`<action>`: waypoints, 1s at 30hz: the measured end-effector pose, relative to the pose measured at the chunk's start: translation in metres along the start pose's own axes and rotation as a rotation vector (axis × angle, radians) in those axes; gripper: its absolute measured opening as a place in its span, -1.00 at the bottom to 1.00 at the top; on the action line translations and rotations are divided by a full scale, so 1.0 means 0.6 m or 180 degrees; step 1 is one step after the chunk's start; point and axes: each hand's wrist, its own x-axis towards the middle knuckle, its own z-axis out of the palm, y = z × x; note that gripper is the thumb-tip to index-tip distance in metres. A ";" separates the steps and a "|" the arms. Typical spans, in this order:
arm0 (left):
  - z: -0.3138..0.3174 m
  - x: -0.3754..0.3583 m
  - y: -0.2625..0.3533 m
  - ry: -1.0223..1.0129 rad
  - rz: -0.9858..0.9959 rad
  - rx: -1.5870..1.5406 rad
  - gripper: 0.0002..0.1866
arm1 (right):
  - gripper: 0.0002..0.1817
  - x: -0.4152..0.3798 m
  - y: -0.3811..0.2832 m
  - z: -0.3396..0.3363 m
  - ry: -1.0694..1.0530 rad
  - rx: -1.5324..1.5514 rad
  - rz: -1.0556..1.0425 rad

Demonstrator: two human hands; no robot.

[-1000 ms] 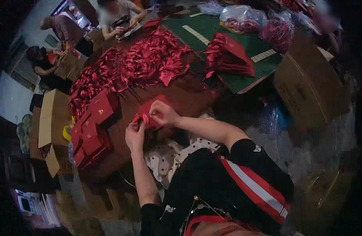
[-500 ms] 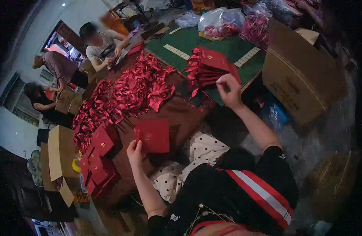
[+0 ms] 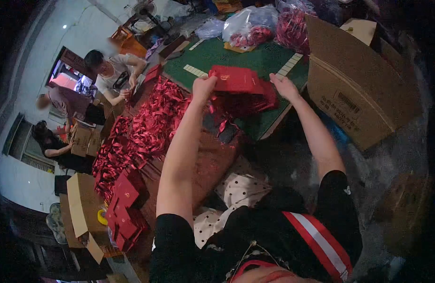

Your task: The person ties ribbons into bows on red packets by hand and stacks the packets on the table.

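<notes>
1. Red card [image 3: 236, 79] with a small pale mark: its left edge is gripped between the thumb and fingers of the left hand [image 3: 204, 87]. It lies over the red stack [image 3: 248, 104], near the front corner of the green worktop [image 3: 216, 55].
2. Right hand [image 3: 284, 87]: fingers extended toward the right side of the red stack; whether they touch it or are closed on an edge cannot be told.
3. Immediate surroundings: red ribbon ends [image 3: 222, 123] hang at the lower left of the red stack. On the green worktop, 3 pale strips [image 3: 291, 65] are visible, 1 of them near the right edge.
4. Brown worktop [image 3: 209, 158]: a broad heap of red ribbons [image 3: 156, 118] covers its left side. Overlapping red cards [image 3: 125, 214] with pale marks occupy its near left corner.
5. Periphery: clear plastic bags [image 3: 250, 24] with red contents lie along the far edge of the green worktop. A large cardboard box [image 3: 354, 94] stands beyond its right edge; 1 open carton [image 3: 79, 203] stands left of the brown worktop, beside a yellow ring [image 3: 102, 217].
6. Background, upper left: 3 people, 1 of them in a white shirt [image 3: 117, 75].
</notes>
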 end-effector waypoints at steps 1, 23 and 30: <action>0.033 0.038 -0.036 0.0111 -0.0087 0.0484 -0.45 | -0.18 0.016 0.008 0.017 0.0125 -0.0184 0.0028; 0.038 -0.105 -0.045 0.1113 0.1051 -0.0851 -0.33 | -0.15 -0.138 -0.176 -0.055 -0.1145 0.3053 -0.0714; -0.248 -0.403 -0.095 0.0624 0.0542 -0.1463 0.04 | -0.24 -0.293 -0.338 0.003 -0.2525 0.3166 -0.2273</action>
